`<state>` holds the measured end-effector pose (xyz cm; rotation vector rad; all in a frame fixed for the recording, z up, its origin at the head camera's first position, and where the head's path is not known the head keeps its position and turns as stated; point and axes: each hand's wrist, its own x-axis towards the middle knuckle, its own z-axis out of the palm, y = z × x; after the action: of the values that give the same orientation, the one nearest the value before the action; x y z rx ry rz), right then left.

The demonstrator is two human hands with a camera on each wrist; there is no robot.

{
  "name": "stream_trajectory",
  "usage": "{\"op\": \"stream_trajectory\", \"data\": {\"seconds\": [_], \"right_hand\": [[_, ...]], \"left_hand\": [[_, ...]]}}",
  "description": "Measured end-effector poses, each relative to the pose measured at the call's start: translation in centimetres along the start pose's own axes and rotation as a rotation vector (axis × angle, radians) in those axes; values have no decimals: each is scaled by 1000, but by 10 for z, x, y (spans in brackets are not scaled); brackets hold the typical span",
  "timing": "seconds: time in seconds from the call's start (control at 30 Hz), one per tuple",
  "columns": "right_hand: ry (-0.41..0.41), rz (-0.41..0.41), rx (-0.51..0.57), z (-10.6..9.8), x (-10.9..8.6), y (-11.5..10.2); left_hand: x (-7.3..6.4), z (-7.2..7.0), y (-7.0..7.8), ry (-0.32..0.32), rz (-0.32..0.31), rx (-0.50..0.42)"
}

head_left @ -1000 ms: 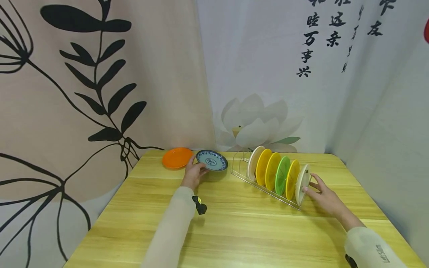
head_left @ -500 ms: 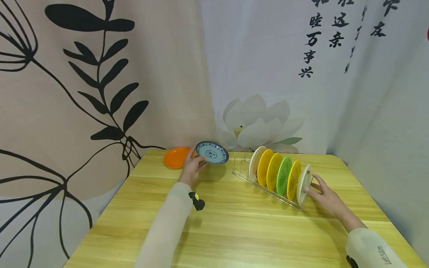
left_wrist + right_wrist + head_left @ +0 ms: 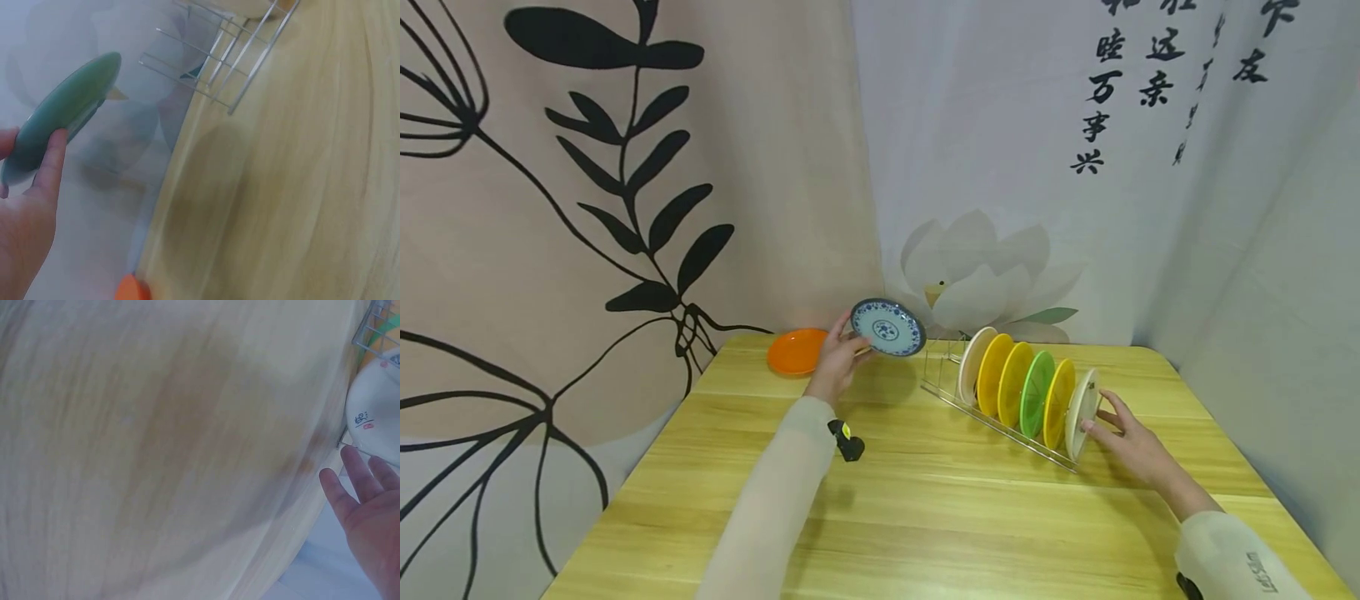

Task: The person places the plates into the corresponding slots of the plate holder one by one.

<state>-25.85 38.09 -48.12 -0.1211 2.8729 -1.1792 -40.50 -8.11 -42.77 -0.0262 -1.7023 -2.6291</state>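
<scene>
My left hand [image 3: 837,360] grips a small round plate [image 3: 886,327] by its left edge, with the thumb on the blue-and-white patterned face. The plate is tilted and raised above the table; its plain green underside shows in the left wrist view, fingers against it. A wire dish rack [image 3: 1000,429] holds several plates on edge: a cream one [image 3: 973,367] at the left, yellow ones, a green one [image 3: 1037,393] and a white one [image 3: 1081,415] at the right end. My right hand [image 3: 1123,437] touches the rack's right end, its fingers [image 3: 359,472] extended and spread beside the white plate.
An orange plate [image 3: 795,352] lies flat at the table's back left, just behind the left hand. The wooden table [image 3: 962,517] runs back to a printed curtain [image 3: 790,167]. At the rack's left end, bare wire slots [image 3: 231,62] stand beside the cream plate.
My left hand has lifted the patterned plate higher and carried it slightly to the right, tilting its face more toward me. The right hand and the rack stay in place.
</scene>
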Motion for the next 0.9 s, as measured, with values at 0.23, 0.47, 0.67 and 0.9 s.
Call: {"op": "stream_trajectory", "data": {"seconds": [0.23,0.47,0.67,0.9], "right_hand": [[-2,2,-4,0,-1,1],[-1,0,-6,-1,-2,1],[-4,4,-11,0,-2,0],[0,-7,-6,0,-2,-2]], "left_hand": [[1,20,1,-26,0,18],[2,39,0,-75,-8,26],[4,53,-1,-93,-25,65],[6,63,-5,-124,-4,149]]}}
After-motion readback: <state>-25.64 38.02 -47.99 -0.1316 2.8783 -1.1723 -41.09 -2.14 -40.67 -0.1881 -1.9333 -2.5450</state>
